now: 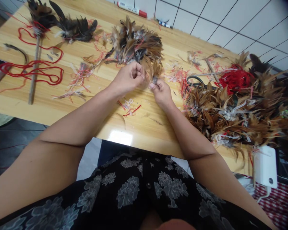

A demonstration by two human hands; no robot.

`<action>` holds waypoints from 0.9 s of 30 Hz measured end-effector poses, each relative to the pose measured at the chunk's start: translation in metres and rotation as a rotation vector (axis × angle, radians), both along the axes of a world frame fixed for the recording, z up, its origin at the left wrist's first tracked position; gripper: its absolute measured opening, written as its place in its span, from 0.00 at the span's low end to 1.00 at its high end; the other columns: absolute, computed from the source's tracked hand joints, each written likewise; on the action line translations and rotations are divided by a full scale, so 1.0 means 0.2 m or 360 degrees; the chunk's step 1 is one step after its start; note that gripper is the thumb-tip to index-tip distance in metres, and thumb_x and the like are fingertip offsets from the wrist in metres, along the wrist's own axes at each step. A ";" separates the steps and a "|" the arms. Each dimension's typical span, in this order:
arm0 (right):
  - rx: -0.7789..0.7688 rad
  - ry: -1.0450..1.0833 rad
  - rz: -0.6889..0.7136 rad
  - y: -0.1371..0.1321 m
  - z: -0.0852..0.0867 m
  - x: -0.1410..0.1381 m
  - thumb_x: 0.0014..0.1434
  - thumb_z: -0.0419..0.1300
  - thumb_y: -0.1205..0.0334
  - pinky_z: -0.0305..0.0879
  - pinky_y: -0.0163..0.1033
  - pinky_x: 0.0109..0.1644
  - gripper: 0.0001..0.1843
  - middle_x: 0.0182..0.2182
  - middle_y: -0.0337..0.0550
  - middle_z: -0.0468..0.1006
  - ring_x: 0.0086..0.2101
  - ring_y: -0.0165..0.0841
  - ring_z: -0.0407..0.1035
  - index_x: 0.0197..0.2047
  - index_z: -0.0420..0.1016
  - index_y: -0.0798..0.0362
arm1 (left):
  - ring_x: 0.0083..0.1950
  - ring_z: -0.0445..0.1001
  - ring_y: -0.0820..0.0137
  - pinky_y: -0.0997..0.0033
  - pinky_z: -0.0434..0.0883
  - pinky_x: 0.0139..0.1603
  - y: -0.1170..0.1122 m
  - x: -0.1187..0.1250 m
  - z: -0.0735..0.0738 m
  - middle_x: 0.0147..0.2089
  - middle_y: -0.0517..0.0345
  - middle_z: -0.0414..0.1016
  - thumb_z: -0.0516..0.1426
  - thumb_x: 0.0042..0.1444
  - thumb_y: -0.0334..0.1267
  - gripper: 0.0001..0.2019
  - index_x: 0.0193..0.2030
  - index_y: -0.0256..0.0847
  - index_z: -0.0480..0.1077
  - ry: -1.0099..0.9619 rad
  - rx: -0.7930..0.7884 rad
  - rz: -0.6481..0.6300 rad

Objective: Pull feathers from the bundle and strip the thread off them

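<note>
My left hand [131,76] is closed in a pinch above the middle of the wooden table; whatever is between its fingertips is too small to tell. Facing it, my right hand [161,92] pinches the grey, fluffy end of a brown feather tuft [150,71]. The tuft extends up between the hands, partly blurred. Just beyond lies a large pile of brown and black feathers [136,41]. Red and white thread scraps [129,108] are scattered on the table [148,134] below my hands.
At left, a wooden stick [34,73] with black feathers at its top lies under looped red cord [48,75]. To the right are bundled feathers [220,111], a red string heap [237,78] and dark scissors handles [194,80]. A marker [132,9] lies by the tiled wall.
</note>
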State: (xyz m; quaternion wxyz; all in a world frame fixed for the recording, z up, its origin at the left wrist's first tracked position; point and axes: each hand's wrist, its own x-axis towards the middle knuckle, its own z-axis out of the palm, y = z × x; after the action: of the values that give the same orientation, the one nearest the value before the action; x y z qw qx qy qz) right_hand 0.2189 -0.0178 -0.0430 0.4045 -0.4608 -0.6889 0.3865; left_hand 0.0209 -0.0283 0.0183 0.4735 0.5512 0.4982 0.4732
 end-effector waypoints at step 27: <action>0.0034 -0.0152 -0.0162 -0.05 0.01 -0.01 0.74 0.70 0.52 0.77 0.50 0.60 0.23 0.34 0.42 0.70 0.45 0.41 0.72 0.30 0.68 0.47 | 0.30 0.79 0.73 0.68 0.79 0.40 -0.07 0.05 0.07 0.28 0.60 0.80 0.62 0.65 0.11 0.19 0.29 0.38 0.73 0.0083 -0.0264 -0.0249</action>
State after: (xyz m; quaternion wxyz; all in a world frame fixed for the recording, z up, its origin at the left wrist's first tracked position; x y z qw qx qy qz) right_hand 0.2175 -0.0273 -0.0404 0.3952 -0.5089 -0.6872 0.3355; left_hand 0.0319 -0.0429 0.0326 0.5399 0.5593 0.5032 0.3774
